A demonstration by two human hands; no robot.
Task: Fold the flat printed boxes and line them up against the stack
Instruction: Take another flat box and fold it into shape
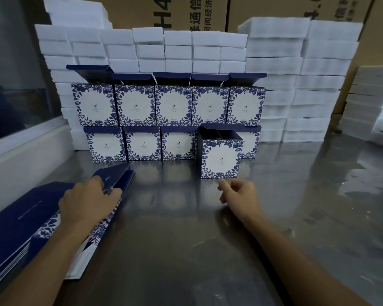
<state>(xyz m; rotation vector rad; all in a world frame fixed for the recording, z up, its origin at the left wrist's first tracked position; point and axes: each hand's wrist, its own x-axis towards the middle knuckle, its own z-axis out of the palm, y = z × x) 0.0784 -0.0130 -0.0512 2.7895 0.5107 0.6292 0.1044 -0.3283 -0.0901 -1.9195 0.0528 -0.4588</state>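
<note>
The left hand [87,200] lies on the pile of flat printed boxes [27,219] at the table's [186,250] left edge, its fingers [111,192] curled over the top sheet's far edge. The right hand [239,193] hovers loosely curled, holding nothing, just short of one folded box [220,159] standing apart. Behind it the stack [168,120] shows five boxes above and four below, the fourth half hidden. Their small logos are illegible. White foam blocks [296,85] rise behind; the cartons [186,12] above bear cut-off Chinese print, "通信".

Both forearms are bare to the frame edge; left hand [87,200] and right hand [239,193] wear nothing.
</note>
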